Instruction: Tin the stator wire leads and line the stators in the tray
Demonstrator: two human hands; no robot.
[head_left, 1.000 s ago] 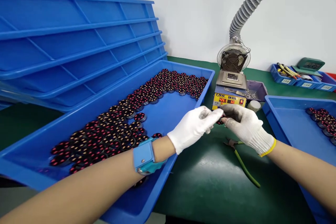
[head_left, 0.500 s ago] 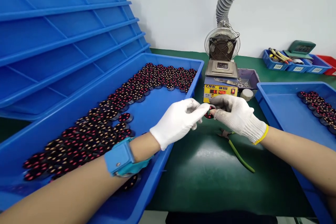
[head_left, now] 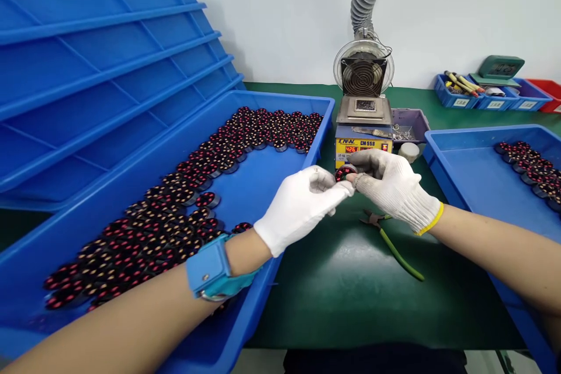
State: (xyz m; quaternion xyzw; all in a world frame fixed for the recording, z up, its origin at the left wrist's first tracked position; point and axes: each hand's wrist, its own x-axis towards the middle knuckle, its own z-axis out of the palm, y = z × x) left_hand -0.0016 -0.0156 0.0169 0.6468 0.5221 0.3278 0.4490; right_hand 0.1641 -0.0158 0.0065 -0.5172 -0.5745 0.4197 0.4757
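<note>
A smooth green work surface spans the frame. Left of centre, a blue plastic tray (head_left: 272, 181) bears round black-and-red parts (head_left: 166, 228). At centre, the white-gloved left hand (head_left: 302, 204) and knit-gloved right hand (head_left: 385, 181), both partly closed, jointly grip one round part (head_left: 345, 173). Behind stands a plain white wall.

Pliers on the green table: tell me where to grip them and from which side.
Probably best mid-length on the long green handle, from above on the near side. It lies flat, slanting toward the person, clear of the right hand; the other handle is mostly hidden.
</note>
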